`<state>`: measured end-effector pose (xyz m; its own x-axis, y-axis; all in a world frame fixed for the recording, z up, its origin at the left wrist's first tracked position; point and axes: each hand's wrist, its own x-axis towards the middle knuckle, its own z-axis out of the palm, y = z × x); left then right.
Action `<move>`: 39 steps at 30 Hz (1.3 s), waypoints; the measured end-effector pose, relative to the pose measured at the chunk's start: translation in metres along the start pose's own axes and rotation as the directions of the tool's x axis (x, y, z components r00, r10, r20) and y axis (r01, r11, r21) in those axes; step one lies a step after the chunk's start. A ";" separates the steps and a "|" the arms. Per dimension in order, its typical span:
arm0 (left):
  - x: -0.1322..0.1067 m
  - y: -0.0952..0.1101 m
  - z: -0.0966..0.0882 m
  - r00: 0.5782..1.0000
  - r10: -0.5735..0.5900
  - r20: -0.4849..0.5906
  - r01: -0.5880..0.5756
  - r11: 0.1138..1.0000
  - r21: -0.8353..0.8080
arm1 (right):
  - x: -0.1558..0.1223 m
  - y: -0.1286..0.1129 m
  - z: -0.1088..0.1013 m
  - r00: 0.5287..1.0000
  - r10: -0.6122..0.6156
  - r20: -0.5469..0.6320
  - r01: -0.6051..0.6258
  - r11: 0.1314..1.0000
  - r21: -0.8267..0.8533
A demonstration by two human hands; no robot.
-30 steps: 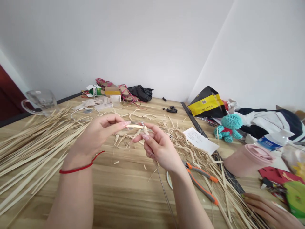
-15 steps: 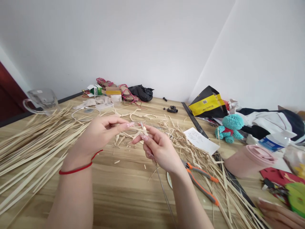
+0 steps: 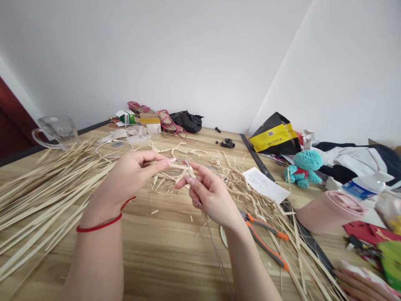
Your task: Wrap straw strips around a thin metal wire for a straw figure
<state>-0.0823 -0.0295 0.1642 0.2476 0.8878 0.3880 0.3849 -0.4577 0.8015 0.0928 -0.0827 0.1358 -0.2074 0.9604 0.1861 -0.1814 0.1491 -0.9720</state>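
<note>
A pale straw strip [image 3: 178, 166] stretches between my two hands above the wooden table. Thumb and forefinger of my left hand [image 3: 140, 169] are pinched on its left part. My right hand [image 3: 208, 190] is closed around thin metal wires [image 3: 216, 248], whose long ends hang below the palm toward the table's near edge. Shiny wire tips [image 3: 187, 163] stick up at the right forefinger, where the strip meets them. The fingers hide most of this join. Orange-and-grey pliers [image 3: 266, 240] lie beside my right forearm.
Loose straw [image 3: 56, 196] spreads at left, with more straw [image 3: 250, 196] at right. A glass mug [image 3: 59, 131] stands far left. Beyond the pliers are a paper note [image 3: 266, 185], a pink roll [image 3: 328, 213] and a crocheted turquoise toy [image 3: 305, 167]. Another person's hand [image 3: 360, 286] rests lower right.
The strip between my hands now looks straighter and lies more plainly in view. My hands have barely moved. The other person's hand at lower right has shifted slightly.
</note>
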 end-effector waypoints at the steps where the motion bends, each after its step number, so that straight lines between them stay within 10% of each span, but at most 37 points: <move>1: 0.000 -0.001 0.000 0.999 -0.016 0.034 0.014 0.999 0.050 | 0.000 -0.001 0.000 1.000 -0.003 0.000 0.003 1.000 0.003; 19: 0.001 0.012 0.024 0.998 -0.031 0.051 0.026 0.994 0.103 | 0.001 -0.002 0.004 0.999 -0.027 -0.044 0.026 1.000 -0.005; 30: 0.002 0.019 0.034 0.982 -0.088 0.169 0.124 0.969 -0.212 | 0.001 -0.001 0.003 0.998 -0.052 -0.033 0.053 0.998 0.030; 39: 0.004 0.012 0.038 0.996 -0.072 0.056 0.085 0.957 -0.278 | 0.002 -0.003 -0.002 0.986 0.058 -0.155 -0.041 0.993 0.109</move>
<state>-0.0429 -0.0335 0.1580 0.2684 0.9143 0.3035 0.1424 -0.3492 0.9261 0.0950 -0.0805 0.1392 -0.0660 0.9923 0.1049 -0.2764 0.0828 -0.9575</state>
